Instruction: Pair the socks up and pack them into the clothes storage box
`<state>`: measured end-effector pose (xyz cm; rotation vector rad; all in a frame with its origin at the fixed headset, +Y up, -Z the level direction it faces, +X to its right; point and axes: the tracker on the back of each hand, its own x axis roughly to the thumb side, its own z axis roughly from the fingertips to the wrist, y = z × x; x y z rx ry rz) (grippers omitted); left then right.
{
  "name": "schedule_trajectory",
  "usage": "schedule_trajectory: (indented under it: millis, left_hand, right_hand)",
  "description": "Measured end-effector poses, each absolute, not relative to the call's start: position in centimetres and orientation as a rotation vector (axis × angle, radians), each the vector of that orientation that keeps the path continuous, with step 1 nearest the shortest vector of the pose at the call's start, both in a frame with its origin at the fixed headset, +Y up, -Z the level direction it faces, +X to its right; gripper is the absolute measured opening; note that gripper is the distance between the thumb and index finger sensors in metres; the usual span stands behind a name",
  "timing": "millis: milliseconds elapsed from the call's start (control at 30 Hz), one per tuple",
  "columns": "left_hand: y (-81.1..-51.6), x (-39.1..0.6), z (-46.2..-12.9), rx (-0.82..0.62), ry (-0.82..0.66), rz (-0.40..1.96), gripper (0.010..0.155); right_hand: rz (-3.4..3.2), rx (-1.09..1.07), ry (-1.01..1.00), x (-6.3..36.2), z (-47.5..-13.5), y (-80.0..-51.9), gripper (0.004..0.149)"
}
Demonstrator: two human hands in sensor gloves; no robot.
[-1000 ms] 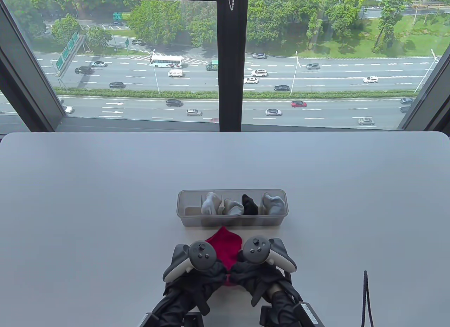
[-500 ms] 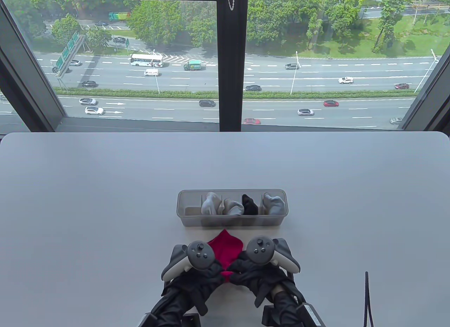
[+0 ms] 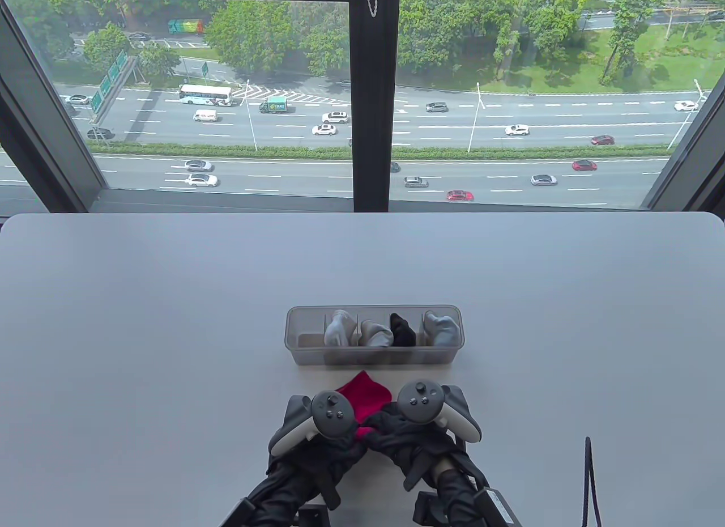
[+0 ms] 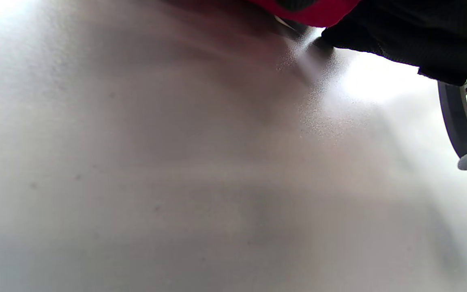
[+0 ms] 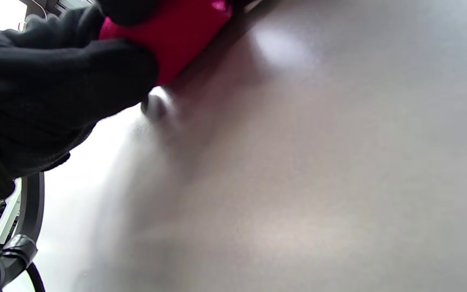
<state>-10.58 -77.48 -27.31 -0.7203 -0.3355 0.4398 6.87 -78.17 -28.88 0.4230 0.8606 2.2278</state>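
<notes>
I see both my hands close together near the table's (image 3: 141,323) front edge, a little right of its middle, working one red sock (image 3: 367,395). My left hand (image 3: 325,445) and right hand (image 3: 405,436) meet over the sock's near end, and the far end of it sticks out past the two trackers toward the box (image 3: 374,354). In the right wrist view I see black gloved fingers (image 5: 71,81) curled against the red cloth, so my right hand grasps the sock. In the left wrist view only a strip of red shows at the top edge beside black glove, and in the table view the tracker covers the left fingers; I cannot tell whether my left hand grasps or merely touches.

The box stands just beyond the sock, long side toward me, well in from the table's far edge. Its leftmost compartment holds nothing I can see. Then come a pale grey bundle (image 3: 338,327), a second pale bundle (image 3: 376,333), a black bundle (image 3: 403,330), and a grey bundle (image 3: 442,327) at the right end.

A dark cable (image 3: 589,476) rises near the front right corner.
</notes>
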Motion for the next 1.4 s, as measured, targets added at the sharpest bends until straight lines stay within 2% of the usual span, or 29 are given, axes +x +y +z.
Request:
schedule_trajectory:
  millis: [100, 167, 300, 400, 433, 533, 633, 700, 733, 800, 867, 933, 967, 1067, 1133, 1233, 1333, 1400]
  left_hand:
    - [-77.4, -10.1, -27.2, -0.692, -0.324, 0.386, 0.051]
    - [-77.2, -10.0, -27.1, -0.643, -0.323, 0.377, 0.066]
    - [-76.7, -9.9, -27.0, -0.553, -0.324, 0.384, 0.047]
    - [-76.9, -10.3, -27.2, -0.587, -0.324, 0.414, 0.046]
    - [-77.0, -10.5, -27.2, -0.606, -0.318, 0.426, 0.046]
    - [-77.1, -10.5, -27.3, -0.649, -0.311, 0.424, 0.049]
    - [-77.1, -10.4, -27.4, -0.639, -0.296, 0.405, 0.052]
    - [-77.0, -10.4, -27.3, -0.61, -0.291, 0.399, 0.068]
    - [-76.9, -10.5, -27.3, -0.61, -0.291, 0.402, 0.068]
    - [-76.9, -10.5, -27.3, -0.59, -0.301, 0.411, 0.056]
    - [-76.7, -10.5, -27.5, -0.544, -0.293, 0.421, 0.049]
    - [-76.6, -10.8, -27.6, -0.558, -0.294, 0.448, 0.048]
    - [-76.6, -10.9, -27.6, -0.567, -0.296, 0.467, 0.048]
    - [-76.8, -11.2, -27.7, -0.607, -0.312, 0.495, 0.049]
    - [-76.6, -11.2, -27.8, -0.58, -0.29, 0.484, 0.053]
    - [-76.4, -11.4, -27.8, -0.553, -0.272, 0.479, 0.068]
    - [-75.6, -11.5, -27.7, -0.42, -0.309, 0.541, 0.051]
    - [-75.3, -11.3, -27.8, -0.39, -0.32, 0.521, 0.048]
  right_hand:
    - [2.171, 0.404, 0.874, 7.0, -28.9, -78.2, 0.043]
    - [2.173, 0.396, 0.872, 7.1, -29.0, -78.3, 0.043]
    - [2.181, 0.367, 0.854, 7.1, -28.8, -78.3, 0.046]
    - [2.194, 0.4, 0.849, 7.0, -28.7, -78.2, 0.068]
    - [2.189, 0.403, 0.852, 7.0, -28.7, -78.2, 0.067]
    - [2.185, 0.396, 0.81, 7.2, -28.8, -78.1, 0.048]
    - [2.119, 0.39, 0.838, 7.2, -28.8, -78.3, 0.044]
    - [2.101, 0.371, 0.84, 7.2, -28.9, -78.4, 0.044]
    - [2.1, 0.375, 0.846, 7.3, -28.9, -78.4, 0.045]
    - [2.088, 0.353, 0.839, 7.3, -28.9, -78.4, 0.045]
    - [2.097, 0.344, 0.833, 7.2, -28.9, -78.5, 0.05]
    - [2.095, 0.364, 0.83, 7.1, -28.8, -78.5, 0.068]
    - [2.099, 0.365, 0.835, 7.1, -28.9, -78.4, 0.067]
    - [2.13, 0.361, 0.795, 7.3, -29.0, -78.1, 0.048]
    - [2.097, 0.366, 0.808, 7.4, -29.0, -78.3, 0.045]
    - [2.021, 0.344, 0.802, 7.5, -28.9, -78.4, 0.045]
    - [1.976, 0.305, 0.785, 7.8, -29.1, -78.4, 0.047]
    - [2.003, 0.327, 0.776, 7.7, -28.9, -78.3, 0.058]
